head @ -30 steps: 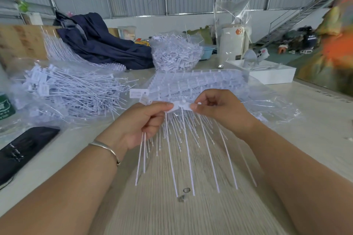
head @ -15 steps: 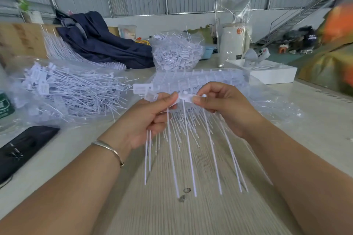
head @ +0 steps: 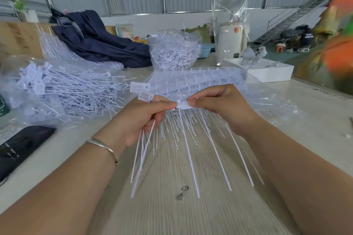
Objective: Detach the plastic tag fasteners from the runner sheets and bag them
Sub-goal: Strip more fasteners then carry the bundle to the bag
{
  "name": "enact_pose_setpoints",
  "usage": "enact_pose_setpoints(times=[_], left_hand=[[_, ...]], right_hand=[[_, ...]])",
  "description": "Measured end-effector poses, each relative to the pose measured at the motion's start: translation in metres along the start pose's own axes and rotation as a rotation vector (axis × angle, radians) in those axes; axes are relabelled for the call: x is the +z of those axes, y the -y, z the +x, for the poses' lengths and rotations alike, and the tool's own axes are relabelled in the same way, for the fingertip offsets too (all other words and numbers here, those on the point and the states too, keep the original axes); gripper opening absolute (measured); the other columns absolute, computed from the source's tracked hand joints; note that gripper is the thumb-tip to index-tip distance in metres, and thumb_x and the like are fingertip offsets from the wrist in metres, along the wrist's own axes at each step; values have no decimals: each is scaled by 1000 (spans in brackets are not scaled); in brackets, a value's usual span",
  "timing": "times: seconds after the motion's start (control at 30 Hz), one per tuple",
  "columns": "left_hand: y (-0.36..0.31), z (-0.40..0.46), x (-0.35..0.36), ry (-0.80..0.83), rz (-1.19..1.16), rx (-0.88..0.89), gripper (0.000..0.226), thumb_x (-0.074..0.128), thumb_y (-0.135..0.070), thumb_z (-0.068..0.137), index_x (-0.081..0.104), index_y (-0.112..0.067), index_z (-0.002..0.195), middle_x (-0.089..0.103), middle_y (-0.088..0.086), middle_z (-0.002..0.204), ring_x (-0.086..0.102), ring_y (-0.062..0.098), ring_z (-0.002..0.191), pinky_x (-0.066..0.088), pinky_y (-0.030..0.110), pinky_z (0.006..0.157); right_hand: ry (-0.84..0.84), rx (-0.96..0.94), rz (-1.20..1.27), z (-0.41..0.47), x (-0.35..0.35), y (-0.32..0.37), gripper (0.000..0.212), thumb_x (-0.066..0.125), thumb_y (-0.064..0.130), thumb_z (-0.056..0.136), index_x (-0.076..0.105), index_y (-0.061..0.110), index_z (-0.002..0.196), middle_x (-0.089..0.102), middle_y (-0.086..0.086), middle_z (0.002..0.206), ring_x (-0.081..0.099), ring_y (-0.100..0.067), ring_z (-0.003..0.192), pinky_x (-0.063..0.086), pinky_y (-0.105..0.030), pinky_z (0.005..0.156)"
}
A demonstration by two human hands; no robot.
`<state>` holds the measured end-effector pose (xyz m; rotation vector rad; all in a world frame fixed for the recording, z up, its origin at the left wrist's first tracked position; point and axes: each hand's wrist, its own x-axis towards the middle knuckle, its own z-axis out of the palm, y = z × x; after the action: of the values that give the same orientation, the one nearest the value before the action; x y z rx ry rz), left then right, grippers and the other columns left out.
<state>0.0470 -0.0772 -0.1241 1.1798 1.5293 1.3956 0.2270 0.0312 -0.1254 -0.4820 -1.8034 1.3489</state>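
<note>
A white runner sheet (head: 182,105) of plastic tag fasteners hangs between my hands above the table, its long thin tails (head: 191,158) pointing down toward me. My left hand (head: 141,120) pinches the sheet's left end and also grips a few detached fasteners (head: 142,95), whose flat heads stick up past the knuckles. My right hand (head: 219,105) pinches the sheet's right part with thumb and forefinger. Behind them lies a stack of runner sheets (head: 200,82) on clear plastic. A clear bag of loose fasteners (head: 63,91) lies to the left.
A second heaped bag of fasteners (head: 173,51) stands at the back. A dark blue cloth (head: 99,44), a white tray (head: 267,70) and a wrapped white container (head: 231,44) sit further off. A black flat object (head: 21,149) lies at the left edge. Small metal bits (head: 183,191) lie near me.
Both hands rose slightly with the runner sheet half a second ago and hold about the same place now. The left hand still keeps its detached fasteners.
</note>
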Motion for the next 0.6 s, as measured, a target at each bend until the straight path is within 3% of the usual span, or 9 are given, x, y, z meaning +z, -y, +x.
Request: enact_pose_setpoints(times=[0.23,0.33,0.43,0.5,0.6], left_hand=[[0,1,-5,126,66,41,23,81,-41,61,69,-23,68,35,-3,47,26,10,41,21,20,41],[-1,-1,-3,176,66,52,13,80,-29,69,70,-21,70,35,-2,46,27,9,40,22,19,40],[-1,-4,0,250,58,34,7,79,-21,70,73,-18,69,29,-1,44,24,10,39,24,17,38],[0,-5,0,282,106,25,15,73,-14,78,73,-18,64,28,0,44,23,11,39,22,18,39],[-1,-5,3,210,255,21,9,73,-9,78,72,-5,71,29,3,43,22,15,41,20,19,41]], right_hand=[[77,79,-25,0,-4,5,10,75,1,75,77,4,84,61,5,54,43,-3,47,35,-11,49],[109,109,-70,0,-8,9,8,75,3,74,77,9,78,58,6,52,43,-1,47,34,-9,48],[114,120,-120,1,-12,12,7,77,8,68,78,15,68,55,-6,61,41,-7,54,32,-13,50],[143,142,-154,1,-14,12,5,76,8,67,78,13,66,53,-6,59,40,-8,53,31,-14,50],[194,169,-224,1,-13,9,6,74,4,68,77,9,69,54,0,51,40,-5,48,32,-14,48]])
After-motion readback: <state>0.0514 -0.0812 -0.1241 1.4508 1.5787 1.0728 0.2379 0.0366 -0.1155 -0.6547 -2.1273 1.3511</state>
